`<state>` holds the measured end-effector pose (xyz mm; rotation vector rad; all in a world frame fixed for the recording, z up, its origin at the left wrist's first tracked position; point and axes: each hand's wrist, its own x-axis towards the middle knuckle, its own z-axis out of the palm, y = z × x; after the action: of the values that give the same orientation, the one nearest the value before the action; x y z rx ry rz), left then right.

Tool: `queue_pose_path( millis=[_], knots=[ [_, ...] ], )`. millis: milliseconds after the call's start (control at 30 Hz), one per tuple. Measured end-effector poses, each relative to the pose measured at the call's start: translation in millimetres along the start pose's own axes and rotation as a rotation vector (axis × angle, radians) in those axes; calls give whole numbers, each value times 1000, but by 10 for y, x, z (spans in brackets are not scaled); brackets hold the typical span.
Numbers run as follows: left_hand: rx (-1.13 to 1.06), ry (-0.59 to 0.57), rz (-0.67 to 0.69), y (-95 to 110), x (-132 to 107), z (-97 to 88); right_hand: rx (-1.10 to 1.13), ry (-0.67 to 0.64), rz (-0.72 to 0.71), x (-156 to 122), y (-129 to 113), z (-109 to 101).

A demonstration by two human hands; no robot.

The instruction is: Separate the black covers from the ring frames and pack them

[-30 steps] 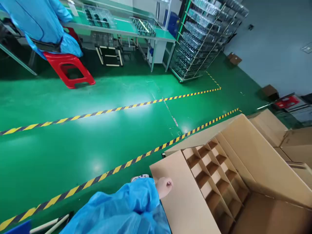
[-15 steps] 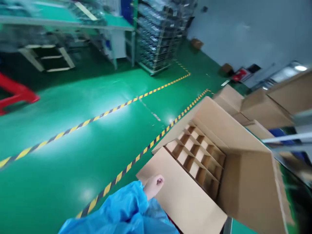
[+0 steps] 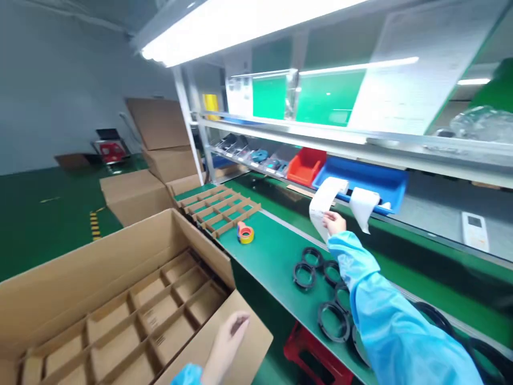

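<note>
My right hand [image 3: 334,222] pinches a strip of white paper labels [image 3: 324,202] that hangs over the front of a blue bin [image 3: 363,181]. A second white paper strip [image 3: 364,206] hangs beside it. My left hand [image 3: 229,341] is curled closed over the front flap [image 3: 250,334] of an open cardboard box; nothing shows in its fingers. Whether it touches the flap I cannot tell. Inside the box, a cardboard divider grid [image 3: 138,315] forms several compartments. Below my right arm, several black rings [image 3: 334,322] lie on the green bench [image 3: 272,267].
A loose cardboard divider [image 3: 218,208] and a roll of yellow tape [image 3: 246,234] lie on the bench. Behind them, a shelf holds a red bin [image 3: 306,166]. A red stool [image 3: 316,355] stands under the bench. More cardboard boxes [image 3: 136,195] stand at the left.
The view has swung right from the floor aisle to the bench and shelf. My right hand has come into view, holding the label strip. My left hand stays curled near the box flap.
</note>
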<state>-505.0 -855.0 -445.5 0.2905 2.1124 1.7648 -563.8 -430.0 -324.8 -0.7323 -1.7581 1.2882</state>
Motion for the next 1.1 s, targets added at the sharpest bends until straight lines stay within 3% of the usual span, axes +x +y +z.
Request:
queue_pose_path(
  millis=[100, 200, 333, 467, 567, 733, 900, 1000, 1100],
  knots=[
    [20, -126, 175, 706, 759, 714, 93, -26, 111, 235, 355, -201],
    [11, -133, 247, 1218, 1584, 1429, 192, -39, 140, 340, 579, -239],
    [-23, -83, 271, 1682, 2522, 2281, 285, -54, 142, 532, 672, -330],
    [-77, -74, 241, 2003, 3083, 2852, 333, -76, 123, 779, 649, -431],
    [-107, -124, 224, 2195, 3340, 3040, 332, -83, 114, 919, 637, -461],
    [-112, -191, 254, 2423, 3709, 3121, 262, -97, 88, 1006, 669, -420],
    [-88, -144, 325, 2477, 4014, 3263, 99, -94, -7, 726, 759, -353],
    [-46, -82, 405, 2496, 4069, 3297, -178, -301, -217, 305, 887, -408],
    [27, 2, 517, 2484, 3980, 3193, -443, -538, -390, -44, 954, -598]
  ],
)
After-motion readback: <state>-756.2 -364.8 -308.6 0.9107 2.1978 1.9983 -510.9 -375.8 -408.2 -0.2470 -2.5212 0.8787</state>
